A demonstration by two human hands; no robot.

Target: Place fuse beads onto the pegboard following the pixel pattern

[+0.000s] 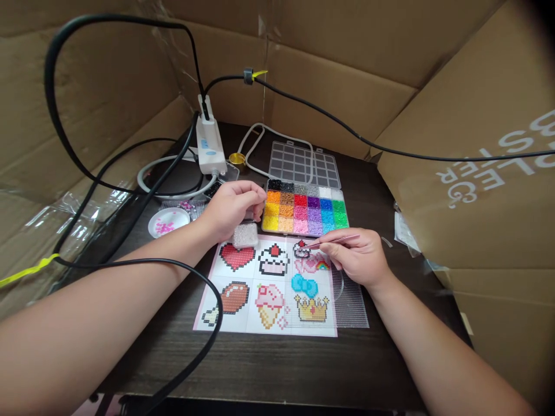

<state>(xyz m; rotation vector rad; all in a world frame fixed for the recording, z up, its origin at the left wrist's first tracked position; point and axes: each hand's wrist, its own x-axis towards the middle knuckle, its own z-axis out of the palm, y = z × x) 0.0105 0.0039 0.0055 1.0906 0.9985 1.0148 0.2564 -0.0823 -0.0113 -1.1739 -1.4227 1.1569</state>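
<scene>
My right hand (pixel 362 254) grips a pair of pinkish metal tweezers (pixel 340 241), whose tips point left over the top right of the pattern sheet (pixel 255 334). Under those tips lies a small cupcake design (pixel 302 249) in black, white and red. My left hand (pixel 236 209) is closed with curled fingers, just left of the bead box (pixel 265 231); whatever it may hold is hidden. Right below it sits a small clear case of whitish beads (pixel 245 237). A transparent pegboard (pixel 353 306) overlaps the sheet's right side.
A white dish (pixel 156 232) of pink beads stands at left near a power strip (pixel 211 144). Black cables (pixel 208 346) loop over my left forearm. A gold round container (pixel 236 160) is behind. Cardboard walls (pixel 338 75) surround the dark table (pixel 269 370).
</scene>
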